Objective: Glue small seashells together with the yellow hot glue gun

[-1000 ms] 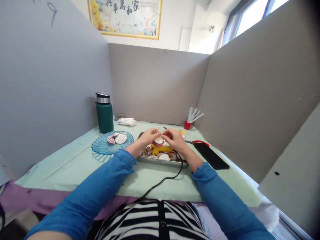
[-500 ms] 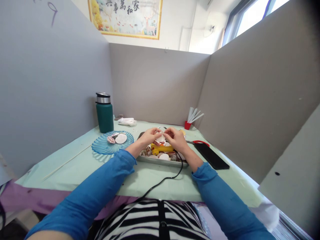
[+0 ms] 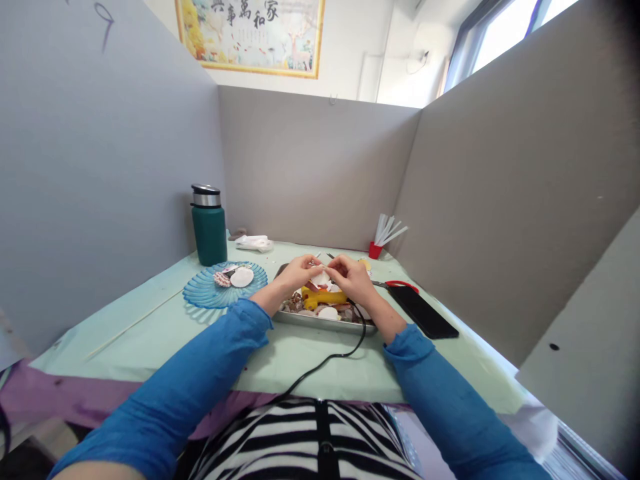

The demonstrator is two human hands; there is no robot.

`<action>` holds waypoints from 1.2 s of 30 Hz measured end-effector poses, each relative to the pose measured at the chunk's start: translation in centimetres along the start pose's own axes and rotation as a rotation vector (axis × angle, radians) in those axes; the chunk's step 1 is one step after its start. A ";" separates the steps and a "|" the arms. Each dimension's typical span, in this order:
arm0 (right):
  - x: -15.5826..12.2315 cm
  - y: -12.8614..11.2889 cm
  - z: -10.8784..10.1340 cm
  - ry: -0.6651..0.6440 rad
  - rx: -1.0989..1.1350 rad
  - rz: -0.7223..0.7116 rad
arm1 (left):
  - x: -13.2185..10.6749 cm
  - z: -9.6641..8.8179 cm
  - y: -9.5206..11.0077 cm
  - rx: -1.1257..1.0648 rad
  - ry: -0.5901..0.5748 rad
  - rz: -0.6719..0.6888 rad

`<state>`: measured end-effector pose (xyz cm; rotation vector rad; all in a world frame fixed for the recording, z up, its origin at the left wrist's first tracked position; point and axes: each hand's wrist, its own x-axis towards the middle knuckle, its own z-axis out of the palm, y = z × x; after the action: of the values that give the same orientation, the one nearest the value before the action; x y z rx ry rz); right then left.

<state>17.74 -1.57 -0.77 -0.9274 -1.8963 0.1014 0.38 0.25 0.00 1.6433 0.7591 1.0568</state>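
Note:
Over a metal tray [image 3: 320,324] of shells, my left hand [image 3: 299,275] and my right hand [image 3: 350,275] meet with fingertips pinched together. Between them is a white shell [image 3: 321,278]; both hands grip its edges, though the fingers partly hide it. A yellow glue gun [image 3: 324,297] with a black cord [image 3: 333,358] lies across the tray just below the hands. Among the loose shells there, a round white shell [image 3: 329,313] sits near the front rim.
To the left, a blue plate [image 3: 197,295] carries several shells, and behind it stands a green bottle [image 3: 210,233]. A black phone [image 3: 423,312] and red-handled scissors [image 3: 407,287] lie right of the tray. A red cup [image 3: 375,251] of white sticks stands behind. Partitions enclose the table.
The white shell has turned slightly between my fingers. Both hands stay in nearly the same place over the tray.

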 end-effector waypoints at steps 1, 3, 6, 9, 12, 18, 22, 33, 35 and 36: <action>0.0 0.0 0.0 0.002 0.001 0.001 | 0.0 0.0 0.0 0.003 0.002 0.000; 0.0 0.0 0.0 0.007 0.006 0.002 | 0.0 0.0 0.0 0.008 0.008 0.002; 0.1 0.0 0.1 0.018 0.013 0.003 | 0.0 0.1 0.2 0.016 0.015 0.011; 0.1 0.1 0.1 0.034 0.022 0.006 | -0.1 0.1 0.3 0.027 0.012 0.024; 0.1 0.1 0.1 0.053 0.036 0.011 | -0.2 0.1 0.5 0.028 0.008 0.025; 0.0 -0.3 -0.1 0.033 0.060 -0.006 | -0.3 0.2 0.7 -0.030 0.020 -0.008; 0.0 -0.4 -0.1 0.009 0.078 0.002 | -0.2 0.2 0.7 -0.094 0.026 -0.022; -0.1 0.9 0.2 -0.037 0.158 -0.030 | -0.4 0.0 0.9 -0.313 -0.072 -0.052; -0.1 1.1 0.3 -0.050 0.177 -0.030 | -0.4 -0.1 0.9 -0.321 -0.100 -0.057; -0.1 1.1 0.4 -0.049 0.186 -0.030 | -0.5 -0.1 0.9 -0.319 -0.116 -0.059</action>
<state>18.07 -0.77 -1.50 -0.7769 -1.9084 0.2797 0.10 -0.39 0.77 1.3877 0.5290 0.9766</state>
